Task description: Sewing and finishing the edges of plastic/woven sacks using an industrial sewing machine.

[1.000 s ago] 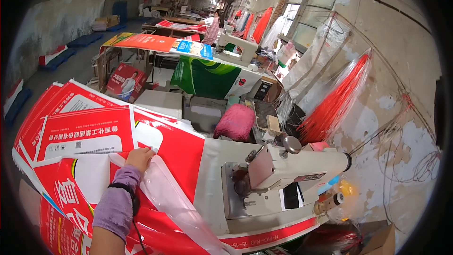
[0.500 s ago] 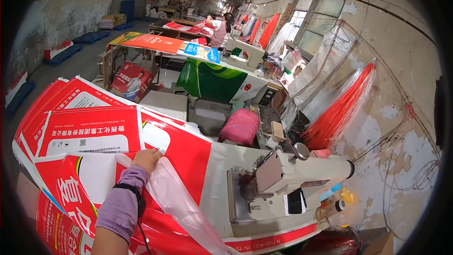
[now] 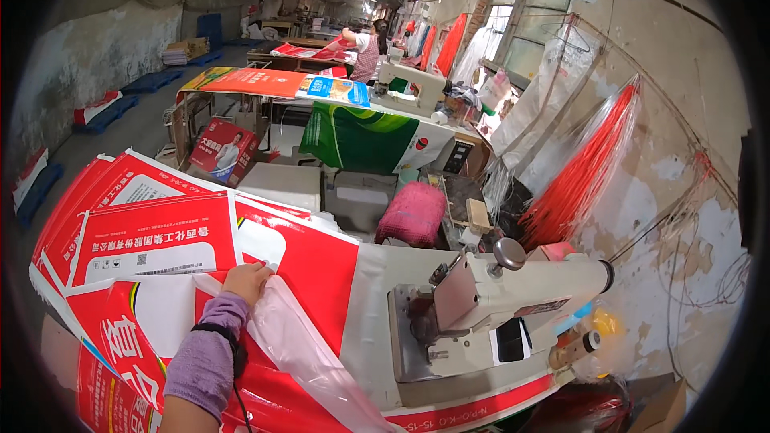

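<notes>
My left hand, its wrist in a purple cuff with a black band, is closed at the top end of a pale translucent plastic liner. The liner runs from my fingers down towards the front edge, over a red and white woven sack spread on the table. Under my forearm lies another red sack, folded over. More red and white sacks are fanned in a pile at the left. To the right stands a cream sewing machine, apart from my hand. My right hand is out of view.
A pink wrapped bundle sits behind the table. Beyond are a second sewing table with a green sack hanging off it, and a co-worker at a farther table. Red strands hang along the right wall.
The view has shifted slightly, so the scene sits a little lower in its near part. My left hand stays at the same spot on the liner. The co-worker's arm has moved.
</notes>
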Demonstrator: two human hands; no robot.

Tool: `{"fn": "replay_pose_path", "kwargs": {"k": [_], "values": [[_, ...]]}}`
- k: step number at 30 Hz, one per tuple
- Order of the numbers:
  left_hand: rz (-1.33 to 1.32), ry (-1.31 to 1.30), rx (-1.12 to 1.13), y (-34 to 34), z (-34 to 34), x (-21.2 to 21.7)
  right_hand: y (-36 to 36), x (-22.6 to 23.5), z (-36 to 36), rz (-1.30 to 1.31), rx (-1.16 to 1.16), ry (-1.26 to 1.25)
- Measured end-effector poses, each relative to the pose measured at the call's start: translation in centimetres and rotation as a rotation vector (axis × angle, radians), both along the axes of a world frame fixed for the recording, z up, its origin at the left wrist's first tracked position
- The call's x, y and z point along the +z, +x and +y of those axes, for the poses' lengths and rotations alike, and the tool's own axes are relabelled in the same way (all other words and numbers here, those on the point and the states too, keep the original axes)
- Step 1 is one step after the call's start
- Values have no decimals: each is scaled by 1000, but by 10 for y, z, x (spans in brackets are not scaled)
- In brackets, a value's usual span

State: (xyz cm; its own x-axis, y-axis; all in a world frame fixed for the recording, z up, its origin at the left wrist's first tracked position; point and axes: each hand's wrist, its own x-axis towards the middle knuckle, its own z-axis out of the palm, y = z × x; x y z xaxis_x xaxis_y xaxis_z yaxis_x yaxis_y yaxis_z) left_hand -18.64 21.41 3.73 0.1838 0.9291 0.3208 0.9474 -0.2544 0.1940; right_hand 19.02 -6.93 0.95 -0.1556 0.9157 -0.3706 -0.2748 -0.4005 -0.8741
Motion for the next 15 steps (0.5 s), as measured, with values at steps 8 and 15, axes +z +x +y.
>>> {"fn": "replay_pose_path", "kwargs": {"k": [8, 15], "values": [[-35, 21, -4, 7, 4, 3, 1, 0, 3, -6, -5, 8], [-13, 15, 11, 3, 1, -1, -1, 1, 4, -11, 1, 23]]}}
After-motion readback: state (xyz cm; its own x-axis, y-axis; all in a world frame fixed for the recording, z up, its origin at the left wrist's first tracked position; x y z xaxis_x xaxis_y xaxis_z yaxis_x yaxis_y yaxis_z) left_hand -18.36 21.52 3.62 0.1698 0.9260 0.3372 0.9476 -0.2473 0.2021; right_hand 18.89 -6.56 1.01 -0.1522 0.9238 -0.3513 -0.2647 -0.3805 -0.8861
